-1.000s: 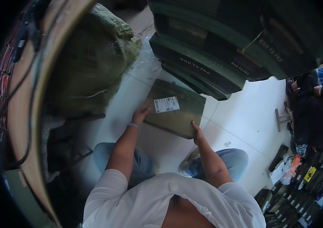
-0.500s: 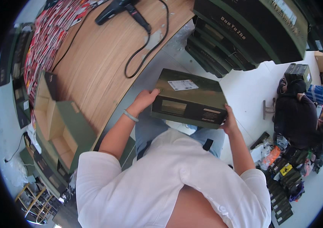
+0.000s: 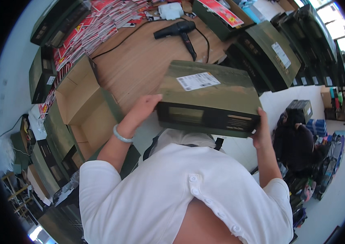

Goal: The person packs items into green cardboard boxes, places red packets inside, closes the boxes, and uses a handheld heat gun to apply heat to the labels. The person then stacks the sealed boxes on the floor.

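Observation:
I hold a dark green rectangular box (image 3: 209,95) with a white label on its top, raised in front of my chest above the edge of a wooden table (image 3: 140,69). My left hand (image 3: 144,109) grips the box's left end, and a pale bangle sits on that wrist. At the box's right end my right hand (image 3: 261,130) clasps the lower corner. Both hands are closed on the box.
A black hair dryer (image 3: 176,29) with its cord lies on the table. An open cardboard carton (image 3: 81,110) stands at the left. Red printed cards (image 3: 99,20) are spread at the back left. Stacked dark green boxes (image 3: 274,53) fill the right. Another person (image 3: 298,138) in dark clothes crouches at right.
The box has come up from the floor to chest height over the table edge, both hands staying on its ends. The view has swung from the floor toward the tabletop.

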`<state>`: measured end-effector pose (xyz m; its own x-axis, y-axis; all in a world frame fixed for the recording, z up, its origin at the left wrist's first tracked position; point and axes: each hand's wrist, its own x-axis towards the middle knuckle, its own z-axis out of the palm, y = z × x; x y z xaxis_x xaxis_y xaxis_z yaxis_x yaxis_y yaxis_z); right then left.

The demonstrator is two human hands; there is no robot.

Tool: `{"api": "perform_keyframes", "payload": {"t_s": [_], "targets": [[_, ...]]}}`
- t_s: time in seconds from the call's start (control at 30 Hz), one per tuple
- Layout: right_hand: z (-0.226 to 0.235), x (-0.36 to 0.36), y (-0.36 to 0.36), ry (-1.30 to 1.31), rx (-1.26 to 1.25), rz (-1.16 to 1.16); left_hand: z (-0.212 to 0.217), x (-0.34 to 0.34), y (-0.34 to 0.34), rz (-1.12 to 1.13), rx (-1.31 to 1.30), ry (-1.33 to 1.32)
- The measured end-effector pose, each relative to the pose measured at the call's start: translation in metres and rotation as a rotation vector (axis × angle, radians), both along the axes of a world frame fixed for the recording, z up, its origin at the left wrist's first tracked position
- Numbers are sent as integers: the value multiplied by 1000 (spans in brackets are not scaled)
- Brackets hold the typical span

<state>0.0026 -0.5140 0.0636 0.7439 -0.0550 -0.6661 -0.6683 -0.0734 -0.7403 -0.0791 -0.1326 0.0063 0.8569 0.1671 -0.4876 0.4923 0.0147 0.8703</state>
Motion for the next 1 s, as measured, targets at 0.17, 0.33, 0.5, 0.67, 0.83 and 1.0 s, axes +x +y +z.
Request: {"api": "perform_keyframes", "payload": {"t_s": [0.17,0.33,0.5,0.67,0.83,1.0], "targets": [[-7,30,116,-283,172,166,-22,-50,63,399,30,-12],[-23,76,193,-149,320,355,-48,-75,84,718,20,-39],[-85,127,244,-170,386,517,-87,-92,75,856,212,80],[-167,164,274,-72,445,547,-104,-90,61,854,208,218],[-236,186,285,-275,458,647,-128,-72,23,1013,91,209],[-277,252,303,-435,93,781,-160,-37,-7,505,191,580]]}}
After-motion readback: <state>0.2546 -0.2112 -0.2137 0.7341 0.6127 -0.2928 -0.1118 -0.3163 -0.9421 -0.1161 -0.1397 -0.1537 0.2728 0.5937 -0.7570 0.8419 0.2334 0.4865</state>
